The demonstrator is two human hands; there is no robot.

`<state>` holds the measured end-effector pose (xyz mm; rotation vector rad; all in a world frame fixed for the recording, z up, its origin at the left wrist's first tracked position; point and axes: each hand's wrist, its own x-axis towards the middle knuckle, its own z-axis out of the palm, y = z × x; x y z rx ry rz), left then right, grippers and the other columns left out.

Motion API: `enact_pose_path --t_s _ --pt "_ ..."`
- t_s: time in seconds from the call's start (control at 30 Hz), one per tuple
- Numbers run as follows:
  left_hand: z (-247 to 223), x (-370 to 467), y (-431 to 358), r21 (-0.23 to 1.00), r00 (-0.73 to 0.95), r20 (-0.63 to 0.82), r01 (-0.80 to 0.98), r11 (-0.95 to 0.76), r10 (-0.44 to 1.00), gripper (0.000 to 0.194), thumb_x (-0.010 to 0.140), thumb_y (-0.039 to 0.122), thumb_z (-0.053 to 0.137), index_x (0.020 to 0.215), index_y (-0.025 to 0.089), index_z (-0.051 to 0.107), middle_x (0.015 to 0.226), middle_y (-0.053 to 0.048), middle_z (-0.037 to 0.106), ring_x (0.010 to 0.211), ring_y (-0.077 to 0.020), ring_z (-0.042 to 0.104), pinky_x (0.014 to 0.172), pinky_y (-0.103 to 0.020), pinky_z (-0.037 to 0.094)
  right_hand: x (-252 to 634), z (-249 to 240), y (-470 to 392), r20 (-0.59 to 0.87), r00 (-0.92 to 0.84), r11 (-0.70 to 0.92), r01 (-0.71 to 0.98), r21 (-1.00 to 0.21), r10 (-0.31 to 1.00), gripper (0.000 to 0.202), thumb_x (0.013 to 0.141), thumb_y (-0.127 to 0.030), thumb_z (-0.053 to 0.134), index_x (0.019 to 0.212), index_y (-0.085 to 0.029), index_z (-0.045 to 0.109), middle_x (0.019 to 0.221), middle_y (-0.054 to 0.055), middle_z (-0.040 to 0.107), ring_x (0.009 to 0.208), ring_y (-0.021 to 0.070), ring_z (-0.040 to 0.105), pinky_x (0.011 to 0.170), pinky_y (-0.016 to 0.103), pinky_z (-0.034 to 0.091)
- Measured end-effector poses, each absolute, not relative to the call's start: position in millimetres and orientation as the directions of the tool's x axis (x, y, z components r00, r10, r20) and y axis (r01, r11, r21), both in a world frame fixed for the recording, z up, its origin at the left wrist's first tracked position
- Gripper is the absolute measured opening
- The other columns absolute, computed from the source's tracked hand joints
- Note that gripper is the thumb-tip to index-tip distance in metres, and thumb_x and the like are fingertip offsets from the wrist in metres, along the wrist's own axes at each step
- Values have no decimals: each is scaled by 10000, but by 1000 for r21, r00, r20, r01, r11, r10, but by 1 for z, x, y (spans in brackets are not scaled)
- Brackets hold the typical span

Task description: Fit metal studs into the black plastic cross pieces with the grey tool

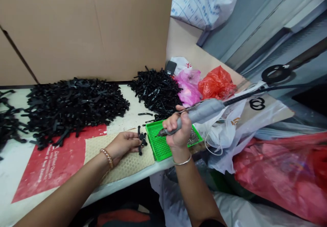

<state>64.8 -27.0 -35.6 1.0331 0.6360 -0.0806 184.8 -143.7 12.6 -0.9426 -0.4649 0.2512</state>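
My left hand (128, 145) pinches a small black plastic part (140, 140) with rounded ends, held over a beige honeycomb-patterned mat (114, 167). My right hand (179, 127) is wrapped round a grey powered screwdriver (201, 112), with a dark cable running from its rear to the right. The tool's tip points left, above a green perforated tray (159, 151). Small metal screws (193, 137) lie in the tray's right part, partly hidden behind my right hand. A gap separates the tip from the black part.
A large heap of black parts (76, 101) and a second heap (157, 91) lie along the brown panel (84, 33). A red printed sheet (46, 172) is left of the mat. Pink (189, 85) and red plastic bags (217, 83) sit back right; a larger red bag (283, 179) is lower right.
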Motion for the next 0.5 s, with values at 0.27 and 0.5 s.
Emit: enact_pose_path --t_s 0.27,0.5 --pt "-37 65 -27 780 836 -501 321 538 227 138 564 138 741 687 110 686 682 -27 664 631 -115 602 640 -240 506 157 -2 -104 188 835 553 -158 -818 517 324 737 -447 650 891 -204 502 437 -120 364 361 61 317 423 191 330" --pt "-39 65 -27 787 843 -488 315 530 224 119 572 143 738 668 109 676 673 -33 667 634 -116 602 636 -234 504 156 -5 -102 190 828 529 -145 -836 527 324 742 -448 649 892 -209 490 437 -120 358 362 64 322 427 191 342"
